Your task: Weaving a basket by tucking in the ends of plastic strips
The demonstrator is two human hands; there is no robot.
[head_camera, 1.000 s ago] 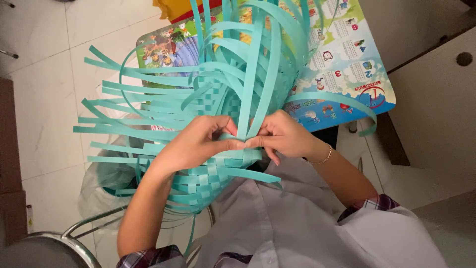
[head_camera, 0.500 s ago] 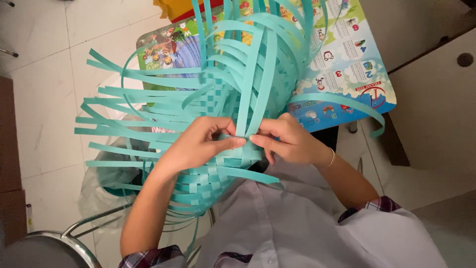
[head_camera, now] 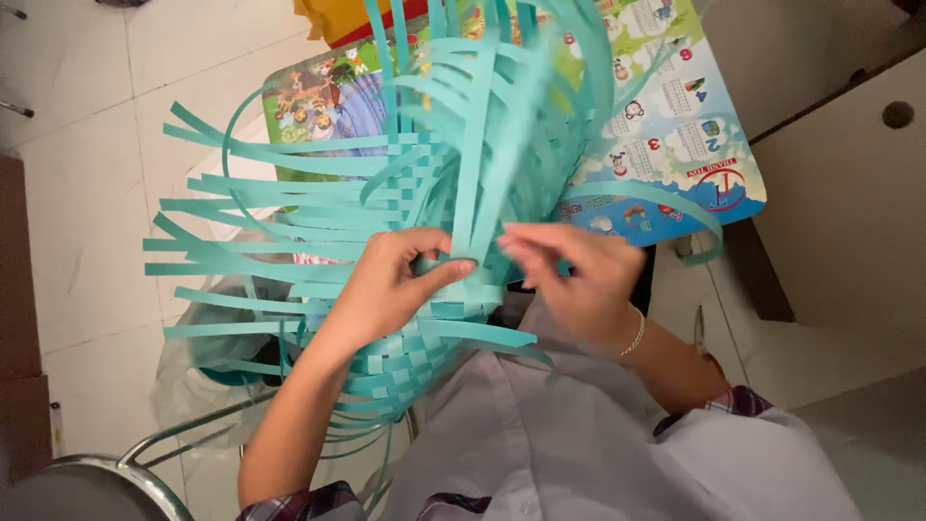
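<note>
From the head view we look down on our lap, where the half-woven teal basket [head_camera: 415, 318] rests against our white shirt [head_camera: 579, 444], its woven part low and its loose strips fanning up and to the left over the pale tiled floor [head_camera: 87, 193].

Our left hand [head_camera: 386, 289] is clenched on the woven edge, thumb pressed across a band near the middle of the weave. Our right hand [head_camera: 579, 280] is blurred beside an upright strip [head_camera: 477, 164]; its fingers are curled at the strip's base, but we cannot tell whether they pinch it or only brush it.

We judge that the main risk is the weave loosening: if the left thumb lifts, the last crossed bands may spring apart (these strips look stiff and curled). A sharp tug by the right hand could also crease or tear a strip, or drag it out of its over-under order. The many free ends near our hands may snag fingers too.

The basket's long axis runs roughly from lower left to upper right, from the woven base by the metal chair frame [head_camera: 145, 453] towards the colourful picture mat [head_camera: 675, 145]. The open side points up and away from us.
</note>
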